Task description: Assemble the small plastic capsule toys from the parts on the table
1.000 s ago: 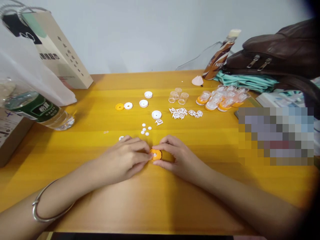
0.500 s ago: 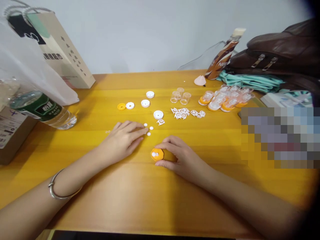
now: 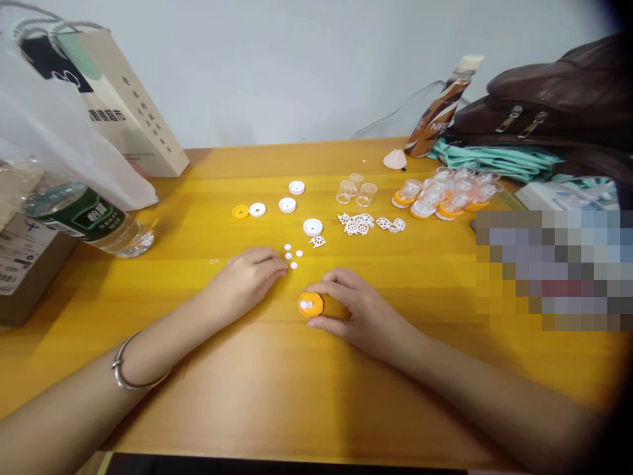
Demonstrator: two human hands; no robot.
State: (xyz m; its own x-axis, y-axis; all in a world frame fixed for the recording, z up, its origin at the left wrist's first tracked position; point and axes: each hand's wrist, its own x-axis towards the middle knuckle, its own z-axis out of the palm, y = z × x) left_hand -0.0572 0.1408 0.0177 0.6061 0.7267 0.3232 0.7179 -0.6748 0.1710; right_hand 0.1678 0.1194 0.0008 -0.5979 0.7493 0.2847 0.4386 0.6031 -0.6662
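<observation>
The orange cap (image 3: 311, 305) is pinched by the right hand (image 3: 357, 310); the white discs (image 3: 293, 254) lie just beyond the left hand's (image 3: 247, 278) closed fingers, toward the worktop's far edge.

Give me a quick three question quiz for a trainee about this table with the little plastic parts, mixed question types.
1. True or false: the right hand holds the orange cap.
2. The left hand has its fingertips nearest to: A) small white discs; B) water bottle; C) brown bag.
3. Fill in: on the left wrist is a silver ____.

Key: 1 true. 2 A. 3 bracelet.
</observation>
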